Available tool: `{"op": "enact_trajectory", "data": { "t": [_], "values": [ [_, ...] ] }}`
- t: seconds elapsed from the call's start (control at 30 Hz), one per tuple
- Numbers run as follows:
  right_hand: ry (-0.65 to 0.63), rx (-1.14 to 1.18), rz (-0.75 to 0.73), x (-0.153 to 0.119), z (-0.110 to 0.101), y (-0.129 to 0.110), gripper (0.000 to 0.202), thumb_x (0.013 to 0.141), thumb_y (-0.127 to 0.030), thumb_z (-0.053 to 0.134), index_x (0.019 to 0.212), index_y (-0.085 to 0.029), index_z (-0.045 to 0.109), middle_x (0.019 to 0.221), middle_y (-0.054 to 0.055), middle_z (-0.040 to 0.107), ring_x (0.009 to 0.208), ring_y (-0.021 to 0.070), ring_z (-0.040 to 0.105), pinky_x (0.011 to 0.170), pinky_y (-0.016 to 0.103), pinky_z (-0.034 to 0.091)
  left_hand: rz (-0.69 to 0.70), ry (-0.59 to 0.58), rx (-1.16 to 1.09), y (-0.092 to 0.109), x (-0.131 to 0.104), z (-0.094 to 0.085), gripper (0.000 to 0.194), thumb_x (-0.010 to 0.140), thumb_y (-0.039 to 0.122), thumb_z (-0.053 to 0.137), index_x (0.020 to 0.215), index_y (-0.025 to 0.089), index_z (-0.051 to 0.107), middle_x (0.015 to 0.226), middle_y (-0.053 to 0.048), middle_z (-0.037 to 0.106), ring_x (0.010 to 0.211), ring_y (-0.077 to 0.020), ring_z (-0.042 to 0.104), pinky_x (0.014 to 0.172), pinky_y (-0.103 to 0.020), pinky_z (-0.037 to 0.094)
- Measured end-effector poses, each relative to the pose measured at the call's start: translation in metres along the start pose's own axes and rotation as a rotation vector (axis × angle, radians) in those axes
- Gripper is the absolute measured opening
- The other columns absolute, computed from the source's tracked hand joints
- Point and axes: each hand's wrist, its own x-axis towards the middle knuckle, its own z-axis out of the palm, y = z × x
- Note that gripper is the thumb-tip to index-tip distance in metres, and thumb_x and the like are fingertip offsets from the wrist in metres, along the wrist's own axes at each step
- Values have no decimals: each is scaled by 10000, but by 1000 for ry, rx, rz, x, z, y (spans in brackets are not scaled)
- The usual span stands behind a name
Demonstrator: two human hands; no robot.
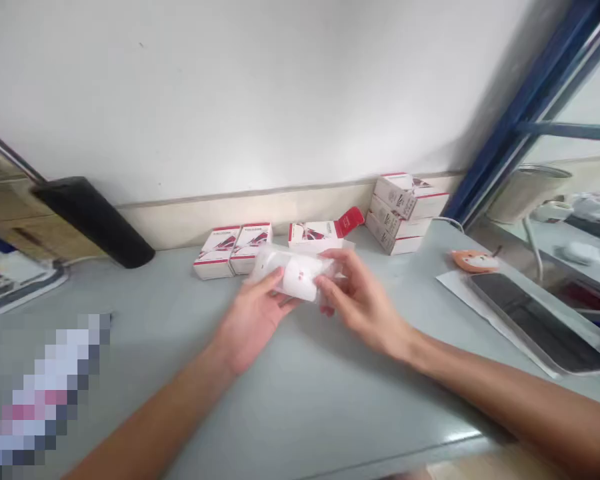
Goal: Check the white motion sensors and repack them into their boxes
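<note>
At eight o'clock, a pixelated object (pixel 45 393) is cut off. The wrapped item (pixel 300 279) has blurred red print, its three-o'clock end partly behind the right hand (pixel 367 307).

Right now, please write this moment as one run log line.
left hand: holds bag | right hand: holds bag | open box: behind bag | phone: at right, on paper

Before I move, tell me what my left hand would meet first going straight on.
Beyond the bagged white item it already grips, your left hand would probably meet the open box with the red flap, though height and depth are unclear here.
</note>
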Motion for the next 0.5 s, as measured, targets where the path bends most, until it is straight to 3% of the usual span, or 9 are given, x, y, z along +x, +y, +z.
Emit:
{"op": "enact_trajectory", "data": {
  "t": [0.1, 0.17, 0.23, 0.3, 0.4, 0.5],
  "values": [
    [86, 40, -79, 6, -9, -8, 284, 1019, -428, 655, 1224, -247, 576, 768, -41, 601, 635, 125, 613, 571, 269, 505, 115, 9, 191, -1, 0, -8, 927, 911, 309, 801, 1632, 443, 234, 1511, -73, 612, 1359, -317, 630, 1165, -574, 496],
    [112, 80, -84, 11, -14, -11, 271, 1013, -439, 663, 1184, -236, 610, 714, -48, 592, 607, 124, 588, 571, 274, 490, 271, 21, 494, -3, 1, -14, 1007, 843, 284, 865, 1619, 485, 254, 1581, -67, 530, 1404, -332, 588, 1182, -569, 478],
    [106, 135, -46, 15, -19, -13, 280, 1005, -459, 672, 1158, -227, 639, 642, -62, 565, 575, 124, 557, 571, 281, 471, 479, 41, 903, -3, 1, -20, 872, 828, 273, 873, 1554, 461, 426, 1664, -58, 408, 1513, -347, 463, 1234, -539, 423],
    [93, 195, 10, 19, -24, -12, 317, 983, -487, 698, 1153, -223, 657, 641, -63, 566, 555, 118, 533, 566, 284, 449, 641, 80, 1192, -2, 2, -24, 604, 895, 294, 806, 1442, 408, 578, 1650, -45, 425, 1545, -332, 410, 1248, -500, 403],
    [123, 232, 72, 24, -28, -10, 370, 927, -533, 757, 1089, -212, 669, 764, -33, 619, 577, 105, 534, 574, 285, 427, 643, 161, 1271, 0, 3, -25, 473, 939, 399, 759, 1385, 348, 611, 1457, -54, 625, 1383, -298, 572, 1134, -436, 498],
    [169, 140, 129, 28, -31, -7, 413, 898, -591, 769, 928, -201, 637, 731, -27, 601, 601, 111, 534, 603, 289, 407, 543, 192, 1208, 1, 4, -25, 474, 928, 523, 746, 1325, 290, 638, 1331, -70, 702, 1231, -286, 653, 1023, -376, 533]
  ]
}}
